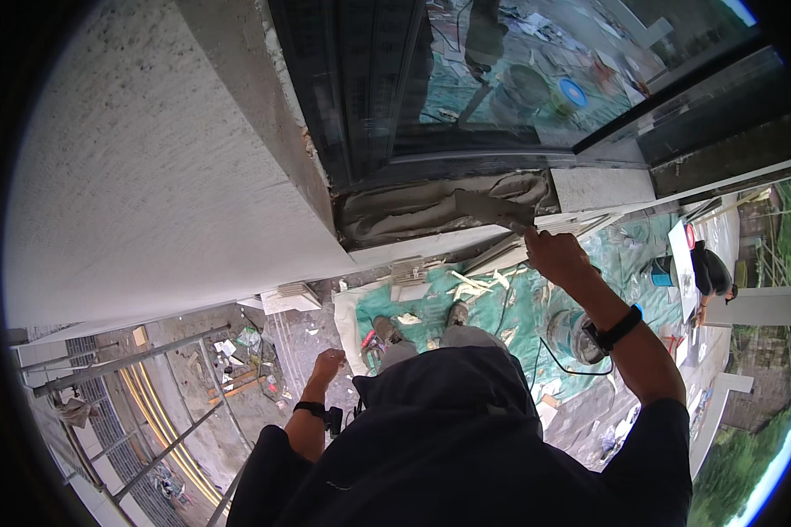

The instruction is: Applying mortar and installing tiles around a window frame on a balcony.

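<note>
My right hand (549,248) grips a putty knife (494,211), its blade lying in wet grey mortar (395,215) spread along the window sill. A pale tile (602,188) sits on the sill to the right of the mortar. Above it is the dark window frame (351,105) with reflective glass. My left hand (328,362) hangs low at the left, clear of the sill, fingers loosely bent and apart, with nothing visible in it.
A plastered wall (149,158) fills the left. Below are metal scaffold bars (132,371), yellow pipes (163,422), stacked boards (290,294), a green sheet (387,303) with scraps, and a bucket (576,338) with a cord. A co-worker (710,268) bends over a white board at right.
</note>
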The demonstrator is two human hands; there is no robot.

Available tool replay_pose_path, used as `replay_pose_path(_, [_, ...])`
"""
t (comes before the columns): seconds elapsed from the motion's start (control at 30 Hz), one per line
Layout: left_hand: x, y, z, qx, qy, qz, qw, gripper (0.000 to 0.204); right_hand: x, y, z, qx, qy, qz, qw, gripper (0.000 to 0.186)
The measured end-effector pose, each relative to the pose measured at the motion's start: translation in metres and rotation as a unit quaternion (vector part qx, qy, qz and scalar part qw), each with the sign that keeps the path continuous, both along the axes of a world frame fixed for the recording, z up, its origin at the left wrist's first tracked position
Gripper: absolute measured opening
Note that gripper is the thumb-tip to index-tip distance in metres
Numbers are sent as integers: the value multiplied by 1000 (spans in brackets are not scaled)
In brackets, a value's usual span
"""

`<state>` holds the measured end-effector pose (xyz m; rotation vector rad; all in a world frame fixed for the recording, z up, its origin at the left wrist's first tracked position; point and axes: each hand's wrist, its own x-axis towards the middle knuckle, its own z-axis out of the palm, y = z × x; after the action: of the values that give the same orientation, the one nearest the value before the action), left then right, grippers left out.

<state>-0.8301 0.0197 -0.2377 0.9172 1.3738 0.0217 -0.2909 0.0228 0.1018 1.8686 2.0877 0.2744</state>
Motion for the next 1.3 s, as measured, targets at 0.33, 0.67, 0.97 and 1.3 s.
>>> replay_pose_path(0.33, [-3, 9, -7, 0, -34, 4, 999, 27, -54, 10, 23, -66, 165, -99, 979, 24])
replay_pose_path(0.67, [-14, -5, 3, -1, -6, 23, 1000, 32, -135, 62, -4, -102, 217, -4, 971, 18])
replay_pose_path(0.97, [-21, -25, 2, -30, 8, 25, 999, 27, -141, 78, -29, -30, 187, 93, 977, 22])
replay_pose_path(1.3, [-12, -6, 3, -11, -16, 16, 1000, 31, -150, 77, -20, -81, 213, 60, 972, 21])
